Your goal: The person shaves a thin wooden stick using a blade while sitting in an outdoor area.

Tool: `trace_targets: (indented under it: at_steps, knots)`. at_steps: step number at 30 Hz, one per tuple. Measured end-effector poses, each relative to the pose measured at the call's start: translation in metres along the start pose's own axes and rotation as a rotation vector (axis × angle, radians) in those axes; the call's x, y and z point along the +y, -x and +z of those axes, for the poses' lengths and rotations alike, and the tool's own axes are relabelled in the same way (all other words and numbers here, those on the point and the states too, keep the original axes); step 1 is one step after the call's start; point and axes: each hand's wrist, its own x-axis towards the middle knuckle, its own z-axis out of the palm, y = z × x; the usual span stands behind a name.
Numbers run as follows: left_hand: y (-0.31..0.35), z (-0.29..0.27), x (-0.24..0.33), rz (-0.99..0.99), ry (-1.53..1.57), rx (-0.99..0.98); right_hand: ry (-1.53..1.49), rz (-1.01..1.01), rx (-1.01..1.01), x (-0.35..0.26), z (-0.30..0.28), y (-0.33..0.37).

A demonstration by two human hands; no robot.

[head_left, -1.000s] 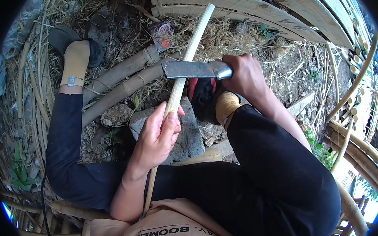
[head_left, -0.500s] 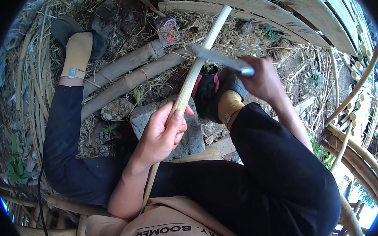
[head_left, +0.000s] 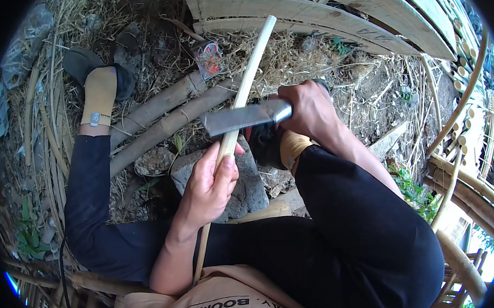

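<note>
My left hand (head_left: 206,186) is wrapped round a long pale stick (head_left: 253,67) of bamboo or wood, with the thumb pressed along it. The stick slants up and away; its lower end runs down beside my forearm to my lap. In my right hand (head_left: 312,109) is a machete (head_left: 237,119) with a broad, blunt-ended steel blade. The blade lies across the stick just above my left fingers, its flat face showing. It hides a short part of the stick; whether its edge bites in, I cannot tell.
A grey stone (head_left: 248,183) sits below my left hand. Two thick bamboo poles (head_left: 163,124) lie on straw-covered ground to the left. A slatted wooden panel (head_left: 325,16) stands at the far side. Cut bamboo (head_left: 462,120) is stacked at the right. My bent legs flank the work.
The machete has come down the stick toward my left hand, its blade turned flatter to view. My right hand has shifted left and slightly nearer. The stick's tip has moved left.
</note>
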Motion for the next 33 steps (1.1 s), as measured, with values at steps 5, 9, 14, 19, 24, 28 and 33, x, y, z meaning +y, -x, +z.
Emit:
trace_targets:
  at_steps: [5, 9, 14, 19, 24, 28, 33]
  knots:
    - [0.004, 0.005, -0.003, 0.01, -0.034, -0.039, 0.026, 0.166, 0.252, 0.041, -0.01, -0.01]
    - [0.006, 0.005, -0.004, 0.022, -0.072, -0.064, 0.055, 0.174, 0.372, 0.056, -0.024, -0.014]
    - [0.003, -0.004, -0.013, 0.024, -0.032, -0.07, 0.034, 0.269, 0.259, 0.048, -0.018, -0.009]
    - [-0.004, -0.003, -0.005, 0.074, 0.014, -0.089, -0.037, 0.048, 0.117, 0.026, -0.023, 0.001]
    - [-0.001, 0.003, -0.007, 0.224, -0.317, 0.027, -0.124, -0.064, 0.058, 0.005, -0.001, 0.0]
    - [0.003, 0.002, -0.003, 0.25, -0.353, 0.078, -0.068, 0.026, 0.113, 0.018, -0.003, -0.02]
    - [0.002, 0.001, -0.006, 0.223, -0.338, 0.08, 0.037, 0.056, 0.167, 0.019, -0.012, -0.023]
